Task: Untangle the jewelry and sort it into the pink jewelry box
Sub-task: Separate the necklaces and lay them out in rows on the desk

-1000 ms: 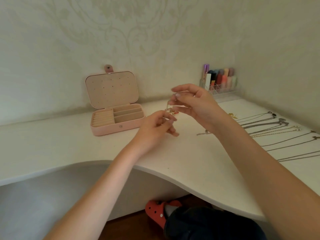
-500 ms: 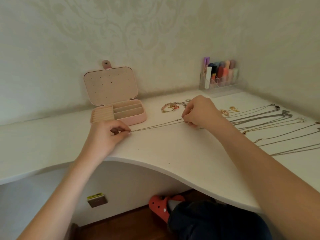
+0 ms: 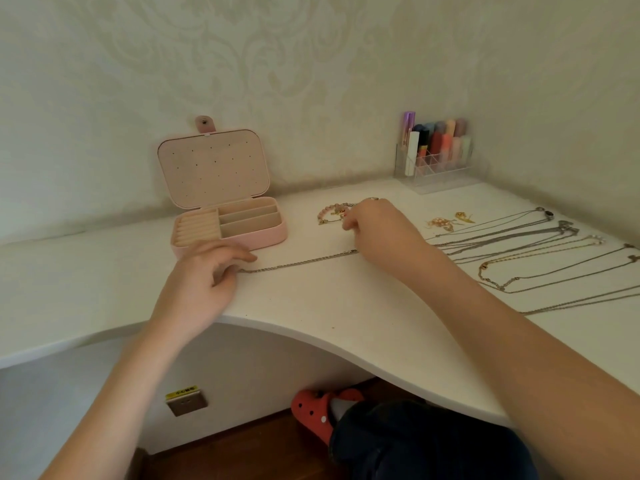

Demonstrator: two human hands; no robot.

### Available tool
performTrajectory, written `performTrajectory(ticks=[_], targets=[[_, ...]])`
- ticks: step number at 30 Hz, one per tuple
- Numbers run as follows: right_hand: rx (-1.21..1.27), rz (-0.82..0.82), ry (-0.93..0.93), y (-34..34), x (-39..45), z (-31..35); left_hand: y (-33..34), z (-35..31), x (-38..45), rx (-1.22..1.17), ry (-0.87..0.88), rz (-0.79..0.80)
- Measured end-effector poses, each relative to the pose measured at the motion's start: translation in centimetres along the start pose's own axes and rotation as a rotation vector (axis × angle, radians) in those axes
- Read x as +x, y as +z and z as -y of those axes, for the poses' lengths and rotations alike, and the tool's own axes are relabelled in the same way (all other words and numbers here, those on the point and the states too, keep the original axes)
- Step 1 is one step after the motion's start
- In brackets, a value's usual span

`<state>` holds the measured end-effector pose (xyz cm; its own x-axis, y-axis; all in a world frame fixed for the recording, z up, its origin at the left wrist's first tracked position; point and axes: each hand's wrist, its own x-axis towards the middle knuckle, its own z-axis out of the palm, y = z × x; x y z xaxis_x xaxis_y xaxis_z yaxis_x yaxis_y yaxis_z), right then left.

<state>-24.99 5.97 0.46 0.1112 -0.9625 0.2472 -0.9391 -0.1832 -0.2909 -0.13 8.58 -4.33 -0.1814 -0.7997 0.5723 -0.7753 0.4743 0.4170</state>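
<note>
Now chain (image 3: 301, 262) flat, left hand (image 3: 204, 275) beside

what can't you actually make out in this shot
Head view:
- Right hand: fingertips hidden behind its own back, so any contact with the pink beaded bracelet is unclear.
- Thin silver chain: left end hidden under the left hand.
- Laid-out necklaces: cut off by the right edge.

One camera on the person's head looks forward and down, close over the white desk (image 3: 311, 323).
</note>
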Motion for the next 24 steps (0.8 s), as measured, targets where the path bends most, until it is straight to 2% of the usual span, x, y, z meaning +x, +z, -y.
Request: performTrajectory(ticks=[2, 5, 7, 10, 16, 19, 22, 24], targets=[[0.052, 0.103, -0.142, 0.4, -0.6, 0.8, 0.0, -0.2, 0.0, -0.025, -0.013, 0.068], [0.015, 0.408, -0.229, 2.0, -1.4, 1.7, -0.1, -0.4, 0.0, -0.023, 0.0, 0.348], [-0.064, 0.461, -0.231, 3.3, -1.6, 1.9, -0.1, -0.2, 0.1, 0.105, 0.026, 0.502], [-0.076, 0.45, -0.202, 3.7, -1.2, 1.8, -0.2, -0.2, 0.3, 0.205, 0.035, 0.592], [-0.039, 0.441, -0.178, 3.3, -0.9, 1.5, -0.1, -0.3, 0.2, 0.28, 0.072, 0.612], [0.105, 0.419, -0.174, 2.8, -0.8, 1.2, -0.2, -0.2, 0.2, 0.283, 0.096, 0.593], [0.332, 0.26, -0.126, 1.6, -0.2, 0.1, -0.4, -0.7, 0.0, 0.176, 0.1, 0.492], [0.337, 0.124, -0.099, 1.0, 0.8, -1.4, -0.4, -1.2, 0.4, 0.058, 0.09, 0.388]])
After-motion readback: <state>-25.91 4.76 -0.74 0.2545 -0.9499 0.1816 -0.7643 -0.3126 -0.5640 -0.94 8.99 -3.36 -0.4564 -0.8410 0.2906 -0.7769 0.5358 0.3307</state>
